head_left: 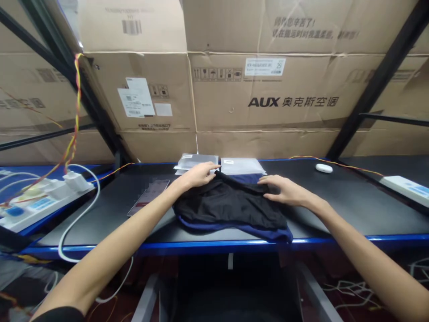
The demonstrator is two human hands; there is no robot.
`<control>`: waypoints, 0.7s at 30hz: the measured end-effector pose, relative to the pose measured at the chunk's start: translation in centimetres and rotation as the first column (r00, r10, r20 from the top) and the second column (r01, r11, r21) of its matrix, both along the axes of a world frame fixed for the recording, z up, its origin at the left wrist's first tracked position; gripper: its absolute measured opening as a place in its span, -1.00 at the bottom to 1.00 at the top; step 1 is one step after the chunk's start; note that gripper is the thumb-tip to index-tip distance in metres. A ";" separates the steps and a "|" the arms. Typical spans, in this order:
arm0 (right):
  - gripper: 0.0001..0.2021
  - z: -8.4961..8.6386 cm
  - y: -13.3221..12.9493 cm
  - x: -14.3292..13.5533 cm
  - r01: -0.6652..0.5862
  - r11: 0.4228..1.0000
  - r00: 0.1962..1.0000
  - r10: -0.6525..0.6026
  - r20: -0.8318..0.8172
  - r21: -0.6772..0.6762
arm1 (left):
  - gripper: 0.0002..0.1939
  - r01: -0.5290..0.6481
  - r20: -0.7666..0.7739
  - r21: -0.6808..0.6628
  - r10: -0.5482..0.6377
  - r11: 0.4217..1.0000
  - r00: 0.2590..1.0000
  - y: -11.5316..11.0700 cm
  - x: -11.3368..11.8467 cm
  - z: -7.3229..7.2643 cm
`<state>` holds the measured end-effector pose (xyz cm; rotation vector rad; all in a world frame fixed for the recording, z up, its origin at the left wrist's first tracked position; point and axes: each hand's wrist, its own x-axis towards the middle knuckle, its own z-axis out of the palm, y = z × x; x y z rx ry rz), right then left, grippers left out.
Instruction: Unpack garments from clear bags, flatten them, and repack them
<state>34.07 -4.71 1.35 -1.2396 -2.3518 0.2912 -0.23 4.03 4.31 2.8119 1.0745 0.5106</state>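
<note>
Black cloth (231,205) lies soft and wrinkly on the table (368,210) in front of you, over dark blue cloth (268,232). Your left hand (201,174) is at its far edge; I cannot tell if those fingers pinch it. Your right hand (284,190) is at its right end, thumb and fingers spread apart. You face flat brown cardboard (295,120) saying "AUX 奥克斯空调", with "25" on one sticker (264,67). Two small white labels (228,162) sit on shiny see-through plastic packs (241,167) just behind the cloth. Two long white power strips (405,190) lie off to your sides.
</note>
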 end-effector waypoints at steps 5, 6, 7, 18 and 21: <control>-0.75 0.8 1.6 -0.3 0.089 0.993 0.991 -0.096 -0.091 -0.076 | -0.82 -0.035 0.007 -0.011 0.035 0.999 0.999 1.6 1.6 -0.2; -0.73 1.1 2.1 -0.3 0.113 0.989 0.982 -0.126 -0.144 -0.095 | -0.83 -0.062 0.060 -0.033 0.064 0.998 0.996 1.7 1.7 -0.2; -0.72 1.3 2.6 -0.2 0.134 0.984 0.969 -0.155 -0.194 -0.118 | -0.83 -0.097 0.098 -0.052 0.102 0.994 0.990 1.8 1.8 -0.3; -0.79 -1.1 5.8 -0.7 0.402 0.910 0.913 -0.406 -0.028 -0.105 | -0.77 -0.291 0.046 0.015 0.290 0.957 0.956 1.5 2.6 -2.4; -0.76 -1.1 5.3 -0.7 0.449 0.892 0.892 -0.451 0.033 0.054 | -0.73 -0.272 0.089 0.051 0.267 0.961 0.960 0.5 2.5 -1.7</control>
